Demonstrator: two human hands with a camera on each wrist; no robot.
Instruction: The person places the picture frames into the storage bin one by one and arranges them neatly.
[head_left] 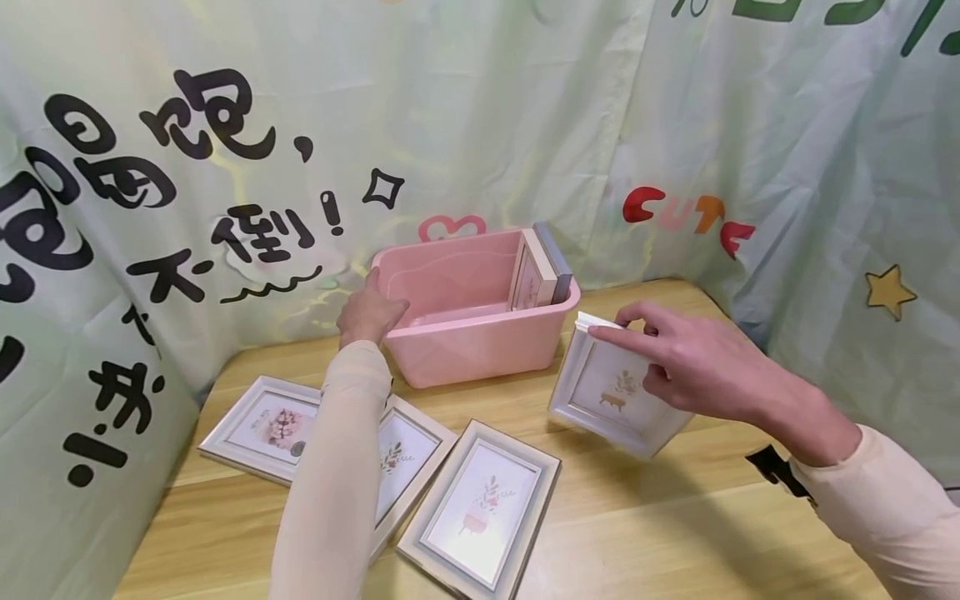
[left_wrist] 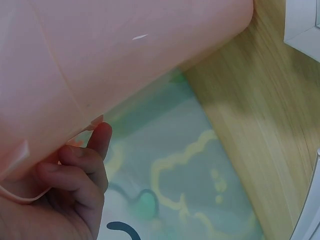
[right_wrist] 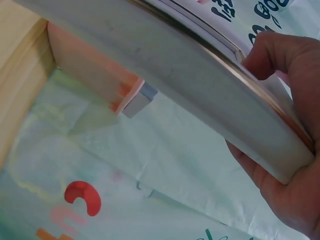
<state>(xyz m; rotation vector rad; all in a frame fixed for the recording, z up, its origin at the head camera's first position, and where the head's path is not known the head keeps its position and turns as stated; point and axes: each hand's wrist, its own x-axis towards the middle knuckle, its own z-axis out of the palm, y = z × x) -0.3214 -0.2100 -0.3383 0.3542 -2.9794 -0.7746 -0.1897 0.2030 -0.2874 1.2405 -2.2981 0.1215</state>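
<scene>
My left hand (head_left: 371, 312) grips the left rim of a pink plastic bin (head_left: 472, 354). In the left wrist view, the fingers of the left hand (left_wrist: 77, 182) curl at the edge of the bin (left_wrist: 125, 60). My right hand (head_left: 697, 362) holds a white picture frame (head_left: 611, 392) by its upper edge, tilted, to the right of the bin. The right wrist view has the thumb and fingers of the right hand (right_wrist: 305, 95) on opposite sides of the picture frame (right_wrist: 180, 82). Inside the bin, a pale frame (head_left: 536, 275) and a blue-grey frame (head_left: 553, 258) stand upright at the right end.
Three picture frames lie face up on the wooden table (head_left: 615, 533): one at the left (head_left: 258, 425), a middle frame (head_left: 408, 462) partly behind my left sleeve, and one at the front (head_left: 480, 508). A printed curtain (head_left: 517, 125) hangs behind the bin and along the sides.
</scene>
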